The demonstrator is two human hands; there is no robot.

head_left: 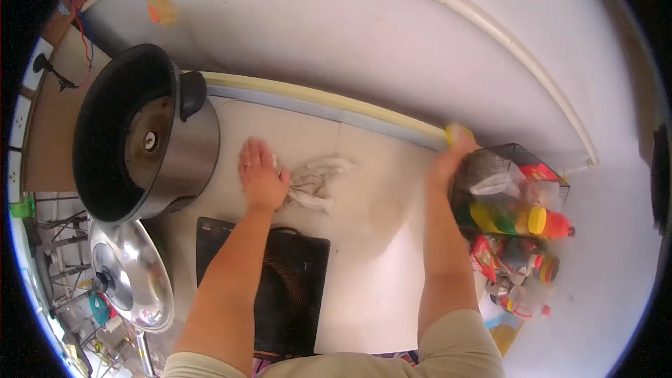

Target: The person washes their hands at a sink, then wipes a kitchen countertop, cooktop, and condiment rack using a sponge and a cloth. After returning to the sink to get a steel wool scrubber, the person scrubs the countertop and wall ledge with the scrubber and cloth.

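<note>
My left hand (262, 176) presses down on the pale counter (378, 273), its fingers close together and stretched forward. A grey-white rag (316, 183) is bunched under its palm and trails out to the right, crumpled. At the back right, my right hand (453, 157) is by the wall ledge, beside the black mesh basket (514, 157). A small yellow thing (458, 133) shows at its fingers, which seem closed on it; blur hides what it is. A black induction cooktop (294, 287) lies below my left forearm.
A large dark pot (199, 161) is tipped on its side at the left, near a shiny metal lid (129, 273). Bottles and packets crowd the right side, among them a yellow-capped bottle (497, 217). A yellow ledge (315, 101) runs along the wall. A cork-like piece (161, 5) hangs from a cord.
</note>
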